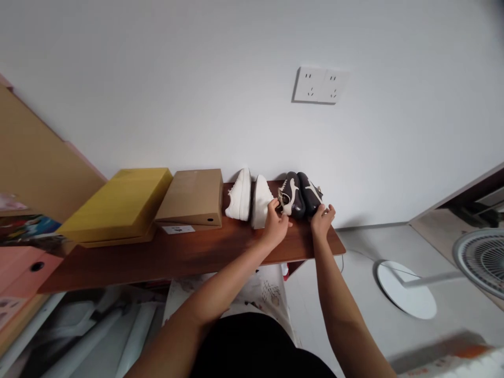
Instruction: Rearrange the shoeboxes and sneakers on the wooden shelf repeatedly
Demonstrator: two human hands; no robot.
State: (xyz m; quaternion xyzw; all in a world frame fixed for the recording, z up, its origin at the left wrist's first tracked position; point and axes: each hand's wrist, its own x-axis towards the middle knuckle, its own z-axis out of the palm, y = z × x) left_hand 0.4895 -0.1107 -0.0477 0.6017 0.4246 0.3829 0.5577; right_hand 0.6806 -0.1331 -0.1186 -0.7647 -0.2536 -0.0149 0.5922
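A pair of dark brown sneakers with cream stripes and laces stands near the right end of a brown wooden shelf (189,262). My left hand (276,224) is at the heel of the left dark sneaker (296,195), fingers apart, close beside the white shoes. Against the heel end of the right dark sneaker (311,193) rests my right hand (323,220), its fingers spread and not wrapped round the shoe. To the left stand a white sneaker (240,195) and a second white shoe (261,197), partly behind my left hand.
A brown cardboard box (192,194) and a yellow box (126,202) occupy the shelf's left part. Behind is a white wall with a double socket (318,85). On the floor at right stands a fan (482,260) with a round white base (413,296). A pink box (23,273) is at far left.
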